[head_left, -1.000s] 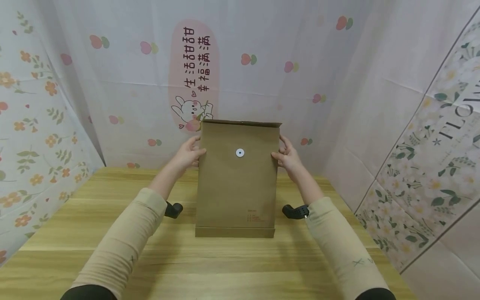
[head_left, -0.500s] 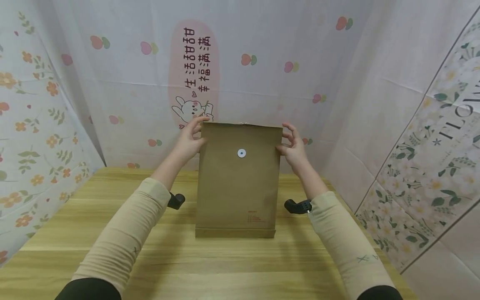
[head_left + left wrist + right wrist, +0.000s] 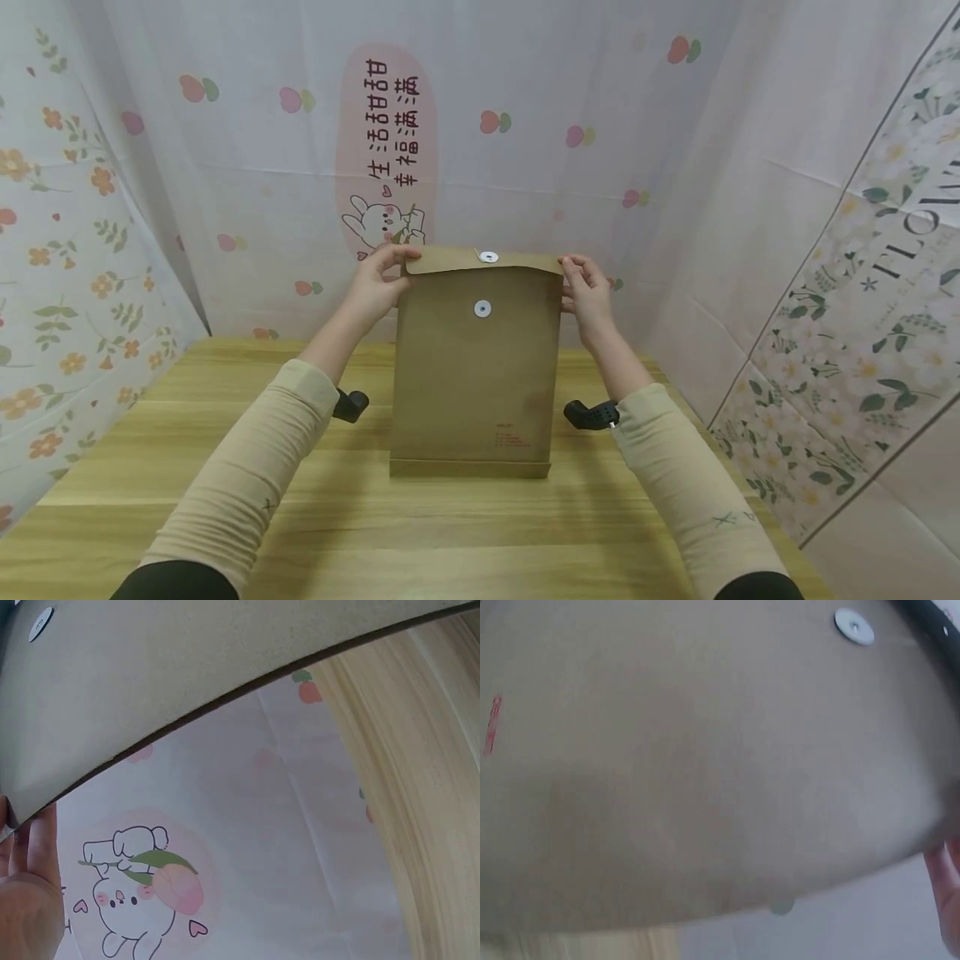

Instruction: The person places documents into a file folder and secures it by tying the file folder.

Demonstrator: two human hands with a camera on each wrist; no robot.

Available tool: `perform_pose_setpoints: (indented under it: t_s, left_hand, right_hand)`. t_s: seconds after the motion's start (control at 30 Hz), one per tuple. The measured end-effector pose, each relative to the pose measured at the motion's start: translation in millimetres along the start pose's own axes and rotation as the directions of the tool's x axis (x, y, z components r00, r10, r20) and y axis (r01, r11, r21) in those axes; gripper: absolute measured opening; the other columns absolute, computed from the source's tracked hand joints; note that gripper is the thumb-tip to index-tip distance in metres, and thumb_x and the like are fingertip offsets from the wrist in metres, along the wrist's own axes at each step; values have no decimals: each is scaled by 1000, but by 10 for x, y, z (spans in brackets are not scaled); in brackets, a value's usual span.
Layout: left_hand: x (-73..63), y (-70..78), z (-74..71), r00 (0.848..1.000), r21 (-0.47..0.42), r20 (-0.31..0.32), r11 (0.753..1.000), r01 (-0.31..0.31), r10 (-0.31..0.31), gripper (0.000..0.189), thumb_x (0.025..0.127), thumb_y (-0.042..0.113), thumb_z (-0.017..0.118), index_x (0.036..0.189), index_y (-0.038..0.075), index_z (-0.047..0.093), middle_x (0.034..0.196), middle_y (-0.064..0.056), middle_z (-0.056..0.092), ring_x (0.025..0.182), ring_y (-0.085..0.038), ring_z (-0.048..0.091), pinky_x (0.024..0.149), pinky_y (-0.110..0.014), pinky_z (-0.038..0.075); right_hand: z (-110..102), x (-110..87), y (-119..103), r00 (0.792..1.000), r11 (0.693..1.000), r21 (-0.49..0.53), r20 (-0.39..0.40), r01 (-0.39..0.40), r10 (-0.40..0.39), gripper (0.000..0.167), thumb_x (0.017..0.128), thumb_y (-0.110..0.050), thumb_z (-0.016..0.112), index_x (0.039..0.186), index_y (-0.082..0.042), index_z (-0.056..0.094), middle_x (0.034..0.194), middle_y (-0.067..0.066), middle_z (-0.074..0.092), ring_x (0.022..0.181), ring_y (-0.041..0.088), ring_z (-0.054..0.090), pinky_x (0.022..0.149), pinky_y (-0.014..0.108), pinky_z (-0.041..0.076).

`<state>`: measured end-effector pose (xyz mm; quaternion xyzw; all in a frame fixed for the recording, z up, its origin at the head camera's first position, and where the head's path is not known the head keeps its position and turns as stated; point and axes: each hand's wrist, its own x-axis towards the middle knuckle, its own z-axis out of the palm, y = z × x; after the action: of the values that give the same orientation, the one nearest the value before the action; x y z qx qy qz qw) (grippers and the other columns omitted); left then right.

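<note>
A brown kraft paper document envelope [image 3: 476, 375] stands upright on the table, its bottom edge toward me. Its top flap [image 3: 450, 262] is folded partway forward over the front. One white button [image 3: 482, 308] sits on the envelope's face, and another white button [image 3: 489, 257] with a bit of string is on the flap. My left hand [image 3: 377, 285] grips the upper left corner, fingers on the flap. At the upper right corner, my right hand [image 3: 588, 298] pinches the flap's end. Both wrist views show the envelope's face [image 3: 150, 682] close up, with only part of each hand.
The wooden table [image 3: 450, 533] runs under the envelope and both forearms. Behind it hangs a printed curtain [image 3: 555, 67], and patterned cloth [image 3: 847, 375] also closes in the sides. A black wrist camera [image 3: 592, 415] juts inward from the right sleeve.
The flap has come over from behind the top edge to the front, showing its white button. Both hands have moved up the sides to the top corners. The envelope stays in place.
</note>
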<state>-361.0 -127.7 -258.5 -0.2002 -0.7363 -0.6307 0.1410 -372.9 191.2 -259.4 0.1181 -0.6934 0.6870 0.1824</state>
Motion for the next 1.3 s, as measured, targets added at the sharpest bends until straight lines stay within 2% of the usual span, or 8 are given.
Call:
perform_pose_setpoints:
  t_s: [0.13,0.33,0.5,0.67,0.9,0.97,1.1,1.3]
  left_hand:
    - [-2,23,-1,999,-20,6,999,34,-33,38,93,-7,53,129,2,54,140,-12,45,110,-33,58,69,-31,55]
    - [3,61,-9,998,-92,-7,993,69,-69,35,93,1,47,127,0,56,135,-9,50,102,-19,56,69,-31,53]
    - [-2,82,26,995,-20,-95,999,25,-27,23,94,18,63,111,3,63,119,-6,58,96,-14,52,62,-26,49]
    - [27,104,67,985,14,-170,1000,25,-22,23,88,6,69,108,2,58,118,-10,60,105,-15,53,78,-26,49]
    - [20,109,48,982,-47,-128,990,136,-140,61,90,5,66,145,11,40,139,-17,48,120,-28,52,95,-42,47]
    - [20,98,47,975,-73,-100,979,191,-197,55,91,10,65,142,7,45,136,-15,52,116,-24,55,95,-40,47]
    - [33,61,57,956,-148,-10,946,287,-292,34,94,15,63,122,-4,58,104,-9,68,88,-17,64,88,-34,49]
    - [23,45,104,952,-187,38,933,307,-305,21,98,13,55,116,3,52,93,-1,65,82,-13,63,86,-33,50]
  right_hand:
    - [93,-11,-45,993,999,-44,-119,7,-12,23,86,-38,71,91,-19,58,96,0,56,80,13,47,58,22,41]
    - [174,-24,-89,984,997,-82,-177,-11,-4,18,88,-20,71,93,-17,55,95,-2,55,84,11,50,73,24,40]
    - [216,-23,-109,982,996,-82,-188,-25,9,22,87,-9,71,101,-14,55,97,-1,52,78,11,53,70,23,44]
    - [241,-25,-111,983,998,-68,-185,-10,-3,28,86,0,69,108,-8,54,95,1,50,82,13,56,74,26,47]
    - [237,-23,-64,987,998,-63,-160,-27,16,34,86,7,66,114,-7,52,96,2,49,88,14,57,78,26,48]
    - [237,-20,-48,987,998,-56,-157,-22,13,35,86,7,65,117,-5,52,97,2,49,89,14,57,78,26,48]
    - [235,-19,-28,989,998,-59,-148,-16,7,40,86,7,65,123,-4,52,99,4,51,90,15,58,78,25,49]
    - [274,-45,-42,996,980,-198,-88,13,-31,39,91,0,63,129,-7,57,123,9,50,112,22,52,92,33,46]
